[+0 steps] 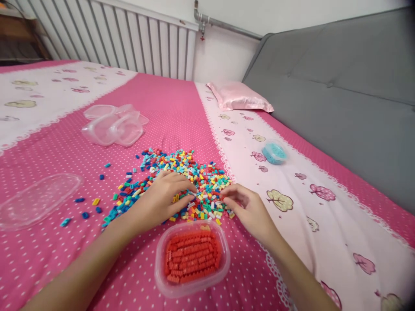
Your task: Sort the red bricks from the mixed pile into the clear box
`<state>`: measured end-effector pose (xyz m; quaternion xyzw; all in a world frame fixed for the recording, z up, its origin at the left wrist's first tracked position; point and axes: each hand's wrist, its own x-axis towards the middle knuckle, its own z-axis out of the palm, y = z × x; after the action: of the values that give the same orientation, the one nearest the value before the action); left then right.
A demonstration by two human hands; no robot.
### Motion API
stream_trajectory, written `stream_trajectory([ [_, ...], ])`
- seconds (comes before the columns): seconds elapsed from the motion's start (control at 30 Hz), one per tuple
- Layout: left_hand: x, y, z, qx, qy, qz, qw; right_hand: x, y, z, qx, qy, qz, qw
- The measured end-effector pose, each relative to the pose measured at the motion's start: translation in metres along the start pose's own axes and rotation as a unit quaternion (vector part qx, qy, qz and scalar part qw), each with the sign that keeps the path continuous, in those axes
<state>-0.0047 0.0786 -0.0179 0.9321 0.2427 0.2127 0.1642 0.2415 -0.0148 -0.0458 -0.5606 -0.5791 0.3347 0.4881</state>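
Grip: left hand (162, 201) spread on the bricks (202, 172), right hand (249, 210) pinched among them.

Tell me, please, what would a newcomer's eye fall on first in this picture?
First, the bright pile of small coloured bricks in the middle of the pink dotted bedsheet, with the left hand and right hand both reaching into it. Just nearer the camera stands a clear tub packed with red bricks. A smaller tub of blue pieces sits farther right.
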Motion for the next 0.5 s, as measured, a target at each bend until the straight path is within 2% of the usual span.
stream_trajectory([
  [0.13,0.0,0.006,-0.01,-0.146,-0.035,-0.038,0.988,-0.011,-0.025,0.005,-0.021,-0.025,0.001,0.999],
  [0.27,-0.006,-0.002,-0.027,-0.245,-0.165,-0.086,0.951,-0.022,-0.055,0.018,-0.074,-0.075,-0.033,0.994],
  [0.37,-0.012,-0.005,-0.036,-0.28,-0.228,-0.101,0.927,-0.03,-0.069,0.033,-0.111,-0.111,-0.06,0.986],
  [0.5,-0.016,-0.004,-0.04,-0.304,-0.274,-0.107,0.906,-0.04,-0.073,0.05,-0.157,-0.122,-0.101,0.975],
])
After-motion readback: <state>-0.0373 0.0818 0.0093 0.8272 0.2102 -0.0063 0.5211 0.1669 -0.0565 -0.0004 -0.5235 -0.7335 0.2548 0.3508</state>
